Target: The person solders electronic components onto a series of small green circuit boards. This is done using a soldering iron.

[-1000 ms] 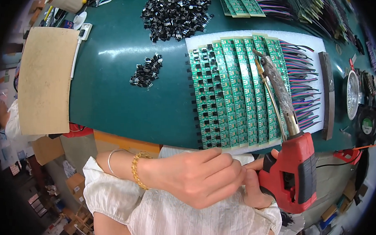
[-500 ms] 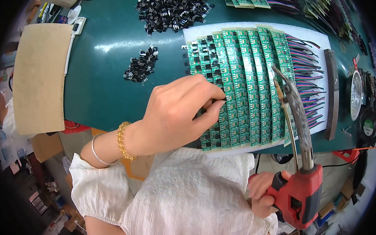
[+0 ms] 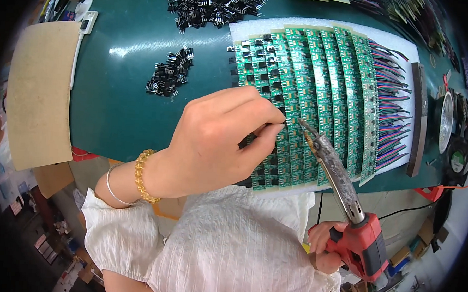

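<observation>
My left hand (image 3: 226, 138) is in a pinch over the left part of the green circuit boards (image 3: 320, 92). Between thumb and forefinger, at the edge of a board strip, is a small black electronic component, mostly hidden by the fingertips. With my right hand (image 3: 326, 246) I grip the handle of a red and black soldering gun (image 3: 368, 246). Its long metal barrel slants up to the left, and the tip is at the boards just right of my left fingertips. Black components stand on the leftmost strips.
The strips lie on a white foam sheet (image 3: 413, 54), with coloured wires (image 3: 392, 114) at their right ends and a dark bar (image 3: 417, 120) beyond. Two piles of black components, small (image 3: 170, 73) and large (image 3: 214, 7), rest on the green table (image 3: 115, 104). A cardboard sheet (image 3: 40, 93) lies left.
The soldering gun has swung left and its tip has come down from the right-hand strips to beside my left fingertips. My left hand keeps its pinch; the view has shifted slightly.
</observation>
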Motion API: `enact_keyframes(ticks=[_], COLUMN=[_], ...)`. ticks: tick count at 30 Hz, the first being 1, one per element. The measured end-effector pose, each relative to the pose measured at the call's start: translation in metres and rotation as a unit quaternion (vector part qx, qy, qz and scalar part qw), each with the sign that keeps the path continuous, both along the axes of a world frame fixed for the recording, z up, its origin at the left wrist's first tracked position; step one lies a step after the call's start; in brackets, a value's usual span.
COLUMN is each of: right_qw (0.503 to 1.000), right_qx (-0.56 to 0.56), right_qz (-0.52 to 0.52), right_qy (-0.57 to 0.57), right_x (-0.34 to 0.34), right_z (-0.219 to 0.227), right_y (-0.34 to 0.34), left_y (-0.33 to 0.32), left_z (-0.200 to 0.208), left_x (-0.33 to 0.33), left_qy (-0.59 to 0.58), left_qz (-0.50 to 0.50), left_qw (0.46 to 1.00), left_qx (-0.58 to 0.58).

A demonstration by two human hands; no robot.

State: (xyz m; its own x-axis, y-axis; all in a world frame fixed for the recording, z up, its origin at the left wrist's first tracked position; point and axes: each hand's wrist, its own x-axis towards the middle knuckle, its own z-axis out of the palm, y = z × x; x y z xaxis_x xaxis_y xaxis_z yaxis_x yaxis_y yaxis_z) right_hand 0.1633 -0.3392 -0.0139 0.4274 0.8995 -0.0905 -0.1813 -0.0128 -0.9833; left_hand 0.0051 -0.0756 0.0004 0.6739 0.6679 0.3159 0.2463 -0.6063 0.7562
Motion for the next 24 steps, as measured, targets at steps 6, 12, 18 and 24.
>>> enact_keyframes(ticks=[6, 12, 18, 24], right_qw=[0.995, 0.993, 0.998, 0.996], right_qx=[-0.045, -0.072, -0.038, -0.057], right_qz=[0.089, 0.098, -0.026, 0.019], right_qy=[0.003, -0.002, 0.039, 0.064], right_x=[0.020, 0.016, -0.006, 0.003], right_z=[-0.005, -0.009, 0.007, -0.010], right_y=[-0.009, -0.012, 0.003, -0.016], left_y=[-0.001, -0.001, -0.002, 0.000], left_z=[0.002, 0.006, 0.009, 0.010], left_x=[0.001, 0.000, 0.002, 0.002], left_qy=[0.008, 0.028, 0.047, 0.054], left_qz=[0.010, 0.010, 0.010, 0.007], left_qw=[1.000, 1.000, 0.999, 0.999], left_qx=[-0.005, -0.008, -0.002, -0.004])
